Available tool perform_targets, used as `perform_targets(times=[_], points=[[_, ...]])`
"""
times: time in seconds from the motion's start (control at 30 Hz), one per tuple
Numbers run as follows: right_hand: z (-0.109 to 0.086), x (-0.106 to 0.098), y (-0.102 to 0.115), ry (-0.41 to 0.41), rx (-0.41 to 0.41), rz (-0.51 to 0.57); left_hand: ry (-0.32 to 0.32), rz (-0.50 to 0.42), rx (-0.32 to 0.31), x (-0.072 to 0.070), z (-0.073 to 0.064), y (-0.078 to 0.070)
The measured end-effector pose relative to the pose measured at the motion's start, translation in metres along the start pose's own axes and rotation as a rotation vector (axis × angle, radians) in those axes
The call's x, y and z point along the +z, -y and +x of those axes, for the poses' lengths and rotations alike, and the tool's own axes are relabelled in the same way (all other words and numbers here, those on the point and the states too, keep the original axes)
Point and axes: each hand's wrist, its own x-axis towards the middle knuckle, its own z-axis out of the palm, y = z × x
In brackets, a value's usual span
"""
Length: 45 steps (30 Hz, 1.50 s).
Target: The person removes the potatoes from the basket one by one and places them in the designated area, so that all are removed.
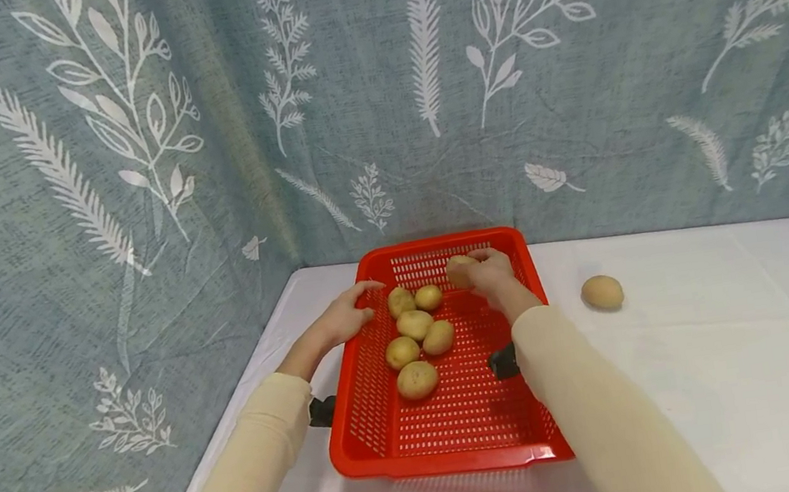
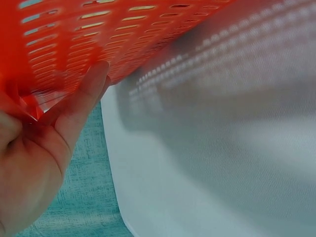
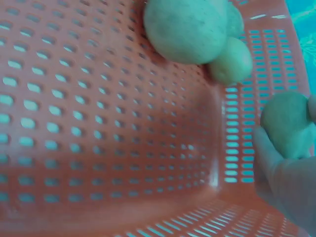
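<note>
A red plastic basket point(image 1: 470, 461) with slotted walls stands on the table, holding several potatoes, including a large one point(image 1: 417, 380) and a small one point(image 1: 428, 297). At its left far rim is my left hand point(image 1: 341, 318). In the left wrist view, that hand point(image 2: 39, 153) has the rim between its digits, one digit lying along the outer wall. My right hand point(image 1: 495, 275) grips a potato point(image 1: 460, 270) above the basket's far right part. The right wrist view shows this potato point(image 3: 286, 121) between thumb and fingers, near the slotted far wall.
Another potato point(image 1: 602, 293) lies on the white tabletop point(image 1: 727, 350), right of the basket. Black handles point(image 1: 323, 411) show at the basket's sides. A grey-green patterned curtain point(image 1: 374, 97) hangs behind and to the left.
</note>
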Motion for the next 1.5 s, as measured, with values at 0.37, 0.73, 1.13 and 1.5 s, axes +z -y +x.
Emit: perform_targets(times=[0.37, 0.73, 1.13, 1.5], points=[[-0.001, -0.008, 0.016, 0.135, 0.019, 0.024, 0.003, -0.007, 0.015, 0.000, -0.001, 0.002], [-0.005, -0.021, 0.037, 0.230, -0.024, -0.009, 0.007, -0.002, 0.024, 0.000, 0.001, 0.002], [-0.003, -0.052, 0.053, 0.239, -0.035, -0.053, 0.008, -0.024, 0.011, 0.000, 0.001, 0.004], [-0.007, -0.093, 0.067, 0.223, -0.025, -0.076, 0.001, 0.001, 0.022, 0.000, 0.000, 0.002]])
